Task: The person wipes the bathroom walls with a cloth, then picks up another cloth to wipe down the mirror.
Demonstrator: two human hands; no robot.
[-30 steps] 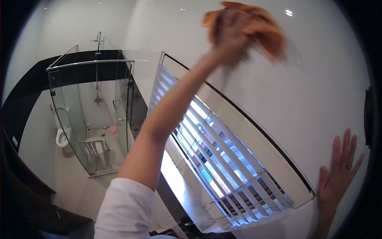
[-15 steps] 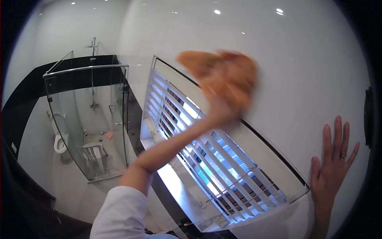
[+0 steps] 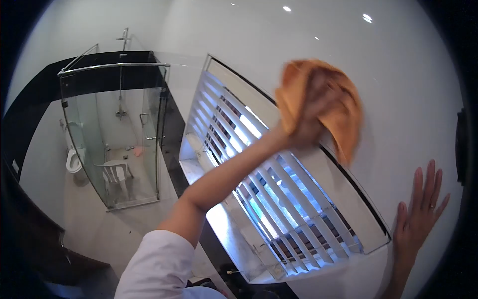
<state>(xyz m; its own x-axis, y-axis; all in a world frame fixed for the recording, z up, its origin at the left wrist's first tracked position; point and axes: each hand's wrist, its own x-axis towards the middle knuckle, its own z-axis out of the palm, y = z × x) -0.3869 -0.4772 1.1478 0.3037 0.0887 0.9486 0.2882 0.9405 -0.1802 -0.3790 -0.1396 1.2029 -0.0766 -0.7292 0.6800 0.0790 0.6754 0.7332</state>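
An orange cloth is bunched in my left hand, against the glossy white wall just above the window's upper frame. The hand is slightly blurred, and its fingers are partly covered by cloth folds. Farther right, my right hand lies flat on the wall with fingers spread, a ring on one of them. Below my left forearm is the recessed window with white slatted blinds.
A glass shower enclosure stands at the left, with a white plastic chair inside. Beside it is a white toilet. The marble window sill juts out below the blinds. A dark object sits at the right edge.
My left hand has moved the orange cloth to the right along the wall. My right hand stays flat on the wall, and the view has shifted slightly.
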